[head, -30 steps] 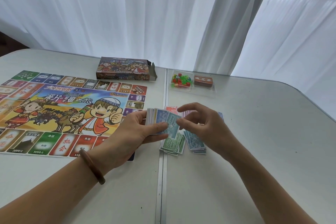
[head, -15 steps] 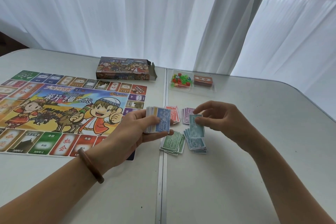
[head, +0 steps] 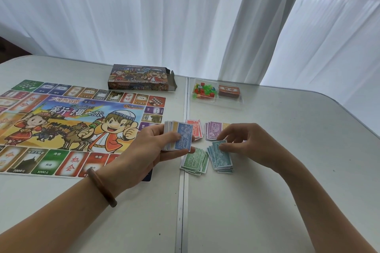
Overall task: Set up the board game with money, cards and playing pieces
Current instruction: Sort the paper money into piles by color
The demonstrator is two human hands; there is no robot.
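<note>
Fingers (head: 223, 146) of the right hand (head: 249, 144) are pinched on a sorted teal note (head: 221, 157), the money stack (head: 169, 128) gripped by the left hand (head: 152, 151); the 2000 note (head: 184, 137) must be peeled next.

Head-worn camera looks forward and down, close over table (head: 267, 201).

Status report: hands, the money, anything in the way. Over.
Left hand grips the money stack, blue 2000 note on top. Right hand pinches a teal note onto the teal pile. Green pile close beside; nothing blocking.
</note>
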